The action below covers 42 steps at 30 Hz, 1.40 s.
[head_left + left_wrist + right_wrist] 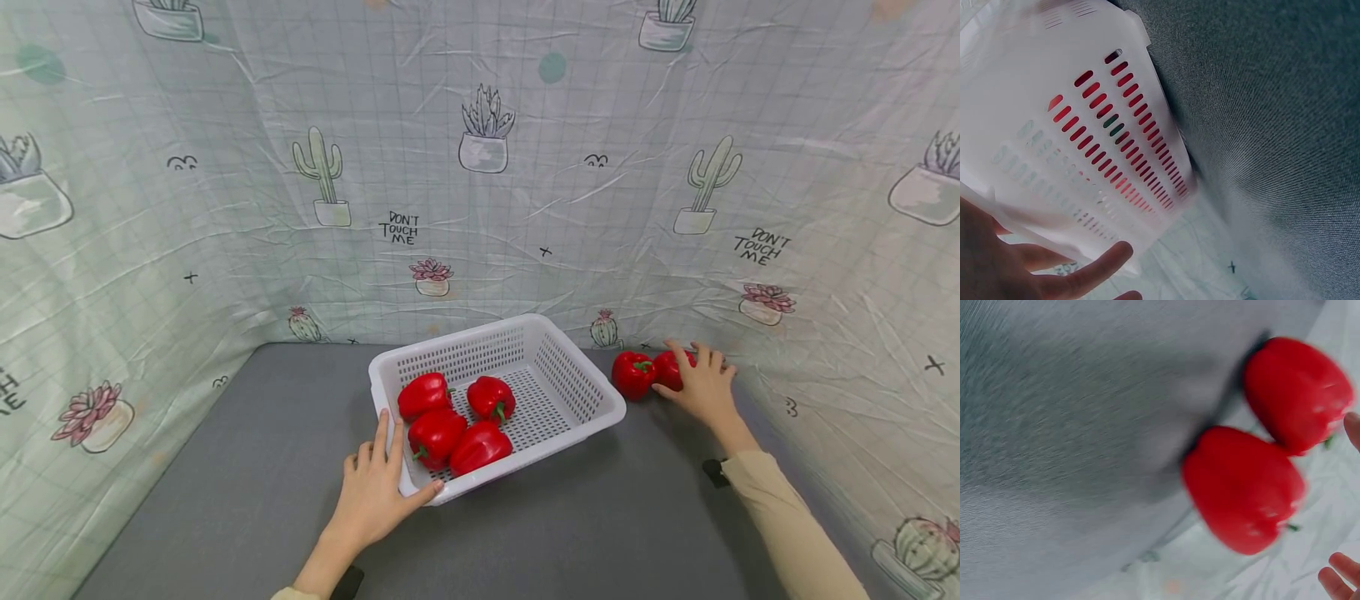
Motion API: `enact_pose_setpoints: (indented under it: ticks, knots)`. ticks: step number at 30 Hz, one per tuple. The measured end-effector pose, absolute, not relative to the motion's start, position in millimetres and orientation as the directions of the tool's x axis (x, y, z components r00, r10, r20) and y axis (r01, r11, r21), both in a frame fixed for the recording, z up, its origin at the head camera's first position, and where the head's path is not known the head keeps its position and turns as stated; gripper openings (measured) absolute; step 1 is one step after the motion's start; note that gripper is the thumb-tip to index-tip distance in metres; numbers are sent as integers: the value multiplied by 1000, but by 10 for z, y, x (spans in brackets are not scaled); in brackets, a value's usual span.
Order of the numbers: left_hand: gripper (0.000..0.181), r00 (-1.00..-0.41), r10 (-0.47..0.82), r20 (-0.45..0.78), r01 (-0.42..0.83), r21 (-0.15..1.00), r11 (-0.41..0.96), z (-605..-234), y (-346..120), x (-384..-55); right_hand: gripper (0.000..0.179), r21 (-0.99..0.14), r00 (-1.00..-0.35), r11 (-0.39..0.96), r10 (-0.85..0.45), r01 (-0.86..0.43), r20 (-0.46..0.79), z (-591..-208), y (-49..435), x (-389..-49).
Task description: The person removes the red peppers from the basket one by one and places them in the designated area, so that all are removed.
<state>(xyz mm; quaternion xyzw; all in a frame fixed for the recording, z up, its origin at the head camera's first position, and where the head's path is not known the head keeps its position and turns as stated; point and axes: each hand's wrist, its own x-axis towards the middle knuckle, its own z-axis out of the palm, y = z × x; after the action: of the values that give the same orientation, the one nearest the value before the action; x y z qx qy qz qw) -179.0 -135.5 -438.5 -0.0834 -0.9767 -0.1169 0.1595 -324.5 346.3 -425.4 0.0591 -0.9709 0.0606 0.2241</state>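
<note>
A white perforated plastic basket [540,452] stands at the middle of the table with several red bell peppers [437,435] in its left part. My left hand [367,496] touches the basket's left front corner, fingers extended along the rim and thumb at the front edge. In the left wrist view red shows through the slots of the basket wall [1022,106]. Right of the basket, two red bell peppers [632,375] lie side by side. My right hand [703,387] is spread over the farther-right bell pepper [670,371]; in the right wrist view its fingertips [1338,581] appear apart from both.
The dark grey tabletop [247,467] extends around the basket. A pale plastic sheet [570,208] printed with potted cacti hangs behind the table and along both sides. Both loose peppers lie near the back edge, close to this sheet.
</note>
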Motion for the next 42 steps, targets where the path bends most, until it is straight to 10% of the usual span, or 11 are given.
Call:
enact_pose_setpoints:
  ticks: [27, 42]
  knots:
    - [100, -946, 120, 300, 183, 193, 964, -4351, -1344, -1794, 66, 39, -668, 869, -406, -493, 623, -3869, 2622, -2795]
    - [100, -959, 103, 264, 163, 217, 962, -4331, -1338, -1788, 59, 74, -663, 791, -556, -607, 502, -3881, 2042, -2666]
